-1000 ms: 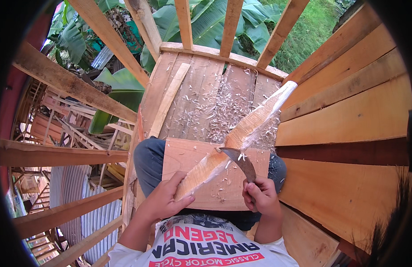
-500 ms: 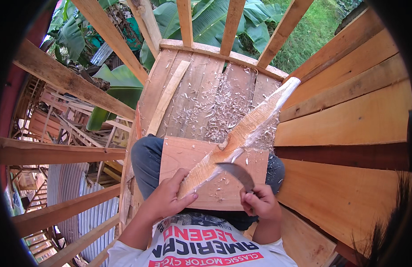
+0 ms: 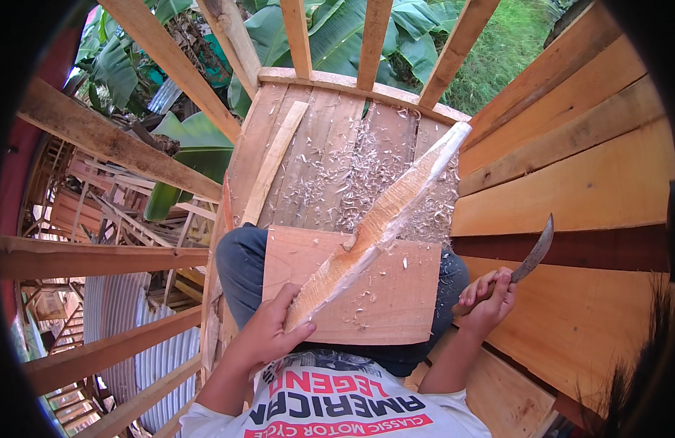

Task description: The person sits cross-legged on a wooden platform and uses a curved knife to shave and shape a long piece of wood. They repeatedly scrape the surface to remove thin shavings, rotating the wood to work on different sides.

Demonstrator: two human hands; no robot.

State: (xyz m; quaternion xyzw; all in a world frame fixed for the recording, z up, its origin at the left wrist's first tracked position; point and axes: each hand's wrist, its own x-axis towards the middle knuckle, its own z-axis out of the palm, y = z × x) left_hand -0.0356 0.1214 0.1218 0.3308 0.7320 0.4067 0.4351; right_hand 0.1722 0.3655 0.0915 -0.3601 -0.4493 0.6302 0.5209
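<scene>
My left hand (image 3: 273,325) is closed round the near end of a long piece of wood (image 3: 381,219), which slants up to the far right. Its sides are whittled pale and its upper face is tan, with a notch near the middle. Beneath it a flat square board (image 3: 315,255) rests across my lap, with a few curled shavings on top. Out to the right, apart from the wood, my right hand (image 3: 491,299) grips the handle of a curved knife (image 3: 534,252), whose blade points up and away.
Shavings (image 3: 363,175) litter the plank floor ahead. A loose wooden strip (image 3: 275,164) lies on its left side. Plank walls (image 3: 556,212) stand close on the right, and slatted rails (image 3: 104,255) on the left. Banana leaves (image 3: 337,44) show beyond the far rail.
My right hand has swung the knife away from the wood, outward to the right, turning its blade upward. The long piece of wood has shifted slightly left in my left hand.
</scene>
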